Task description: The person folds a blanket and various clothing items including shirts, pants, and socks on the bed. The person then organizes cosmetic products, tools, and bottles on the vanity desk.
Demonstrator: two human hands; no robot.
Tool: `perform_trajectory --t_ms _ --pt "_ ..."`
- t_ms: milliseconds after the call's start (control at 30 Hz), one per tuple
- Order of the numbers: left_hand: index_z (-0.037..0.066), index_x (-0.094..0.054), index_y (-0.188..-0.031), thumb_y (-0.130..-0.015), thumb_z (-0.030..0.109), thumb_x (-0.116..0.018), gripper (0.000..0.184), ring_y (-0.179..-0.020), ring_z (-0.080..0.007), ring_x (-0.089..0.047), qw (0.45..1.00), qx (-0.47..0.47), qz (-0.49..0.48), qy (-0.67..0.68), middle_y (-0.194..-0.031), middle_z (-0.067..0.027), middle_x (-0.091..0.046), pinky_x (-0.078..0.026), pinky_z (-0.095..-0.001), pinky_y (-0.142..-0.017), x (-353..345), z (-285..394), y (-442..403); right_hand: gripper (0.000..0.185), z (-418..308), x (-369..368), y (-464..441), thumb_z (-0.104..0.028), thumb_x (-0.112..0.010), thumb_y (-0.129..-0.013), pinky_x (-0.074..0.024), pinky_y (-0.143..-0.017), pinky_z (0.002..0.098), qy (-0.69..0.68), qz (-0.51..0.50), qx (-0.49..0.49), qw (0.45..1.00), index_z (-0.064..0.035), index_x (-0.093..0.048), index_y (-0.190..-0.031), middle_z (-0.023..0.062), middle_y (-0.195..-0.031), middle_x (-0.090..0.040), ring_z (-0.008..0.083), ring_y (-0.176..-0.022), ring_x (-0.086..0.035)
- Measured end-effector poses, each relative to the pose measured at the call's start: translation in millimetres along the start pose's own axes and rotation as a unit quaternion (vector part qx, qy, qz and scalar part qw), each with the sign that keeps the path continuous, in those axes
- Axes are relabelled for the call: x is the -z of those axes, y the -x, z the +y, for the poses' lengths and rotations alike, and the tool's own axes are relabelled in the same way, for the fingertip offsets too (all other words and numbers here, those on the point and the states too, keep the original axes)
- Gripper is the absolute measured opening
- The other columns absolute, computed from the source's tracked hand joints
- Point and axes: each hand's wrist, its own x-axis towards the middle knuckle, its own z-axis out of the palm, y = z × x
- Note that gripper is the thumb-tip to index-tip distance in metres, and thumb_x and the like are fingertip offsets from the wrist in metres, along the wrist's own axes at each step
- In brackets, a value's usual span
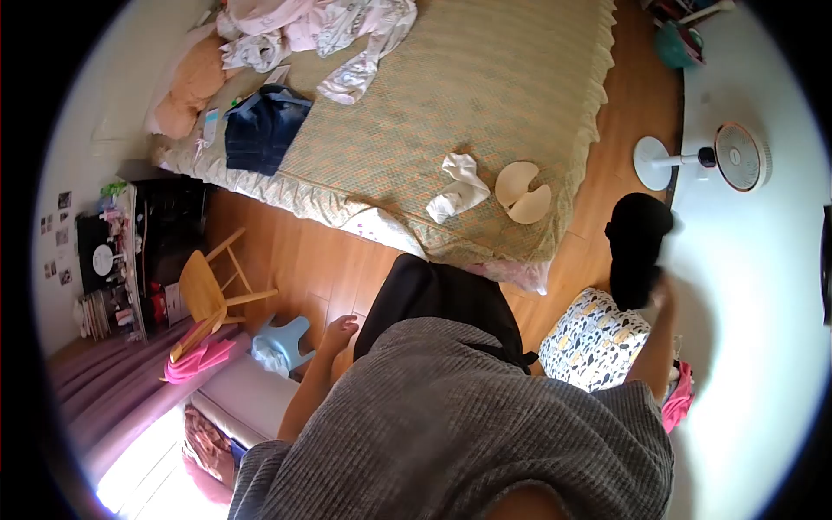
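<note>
My right hand point(664, 293) is raised on the right, gripping the lower end of a black, soft-looking piece with rounded ends point(640, 243). Its exact kind does not show. It hangs in front of the white wall, above a box-like bin with a black-and-yellow print on white point(594, 338). Down at my left side, my left hand point(341, 330) is empty, its fingers loosely bent and apart. On the near part of the bed point(416, 130) lie a white crumpled cloth point(459, 188) and a round beige pad with a notch point(523, 192).
Dark denim point(267, 130), pale clothes point(321, 26) and a brown plush toy point(192, 87) lie on the bed's far left. A wooden chair point(204, 290) and blue stool point(284, 341) stand left. A white fan point(653, 163) stands by the right wall.
</note>
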Motion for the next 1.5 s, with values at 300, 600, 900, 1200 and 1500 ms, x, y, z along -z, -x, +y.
perform_trajectory --t_ms 300,600,900,1200,1500 --pt "0.003 -0.058 -0.108 -0.081 0.018 -0.060 0.031 -0.082 -0.0149 -0.059 0.998 -0.011 -0.015 0.065 -0.087 -0.0094 -0.064 -0.047 -0.0270 -0.075 9.1 37.7 -15.8 0.009 -112.7 -92.1 66.3 0.001 -0.060 -0.079 -0.0403 -0.060 0.0184 -0.179 0.047 -0.153 0.971 -0.0079 -0.059 -0.080 -0.0033 -0.071 -0.053 0.0077 -0.067 -0.051" --pt "0.001 -0.057 -0.109 -0.081 0.018 -0.059 0.033 -0.083 -0.0155 -0.060 0.995 -0.040 -0.058 0.075 -0.089 -0.0102 -0.063 -0.048 -0.0278 -0.074 -10.5 60.5 -15.7 0.014 -213.0 -93.6 87.7 0.002 -0.055 -0.080 -0.0458 -0.072 0.0239 -0.221 -0.008 -0.075 0.972 -0.0025 -0.057 -0.094 0.0040 -0.085 -0.059 0.0137 -0.079 -0.057" --pt "0.001 -0.058 -0.107 -0.079 0.021 -0.062 0.034 -0.084 -0.0152 -0.060 0.986 -0.147 -0.049 0.069 -0.093 -0.0087 -0.064 -0.047 -0.0282 -0.077 -24.7 99.9 3.7 0.018 -366.7 -220.7 209.2 0.001 -0.056 -0.080 -0.0417 -0.077 0.0217 -0.262 -0.300 -0.035 0.917 -0.0024 -0.058 -0.098 0.0022 -0.090 -0.058 0.0112 -0.084 -0.055" --pt "0.008 -0.047 -0.124 -0.091 0.032 -0.047 0.040 -0.100 -0.0136 -0.051 0.866 -0.046 -0.175 0.467 -0.113 -0.0026 -0.056 -0.038 -0.0327 -0.089 -32.5 109.1 52.7 0.019 -452.2 -295.8 342.3 -0.001 -0.052 -0.084 -0.0349 -0.098 0.0364 -0.309 -0.516 -0.005 0.799 -0.0064 -0.057 -0.102 0.0081 -0.110 -0.056 0.0217 -0.110 -0.049" --pt "0.005 -0.056 -0.112 -0.081 0.027 -0.041 0.042 -0.113 -0.0227 -0.050 0.409 -0.185 -0.217 0.867 -0.118 -0.0098 -0.056 -0.033 -0.0408 -0.100 6.1 96.9 82.8 0.018 -467.9 -332.7 411.2 0.000 -0.052 -0.084 -0.0355 -0.098 0.0383 -0.266 -0.544 -0.028 0.795 -0.0075 -0.057 -0.100 0.0089 -0.108 -0.057 0.0212 -0.107 -0.051"
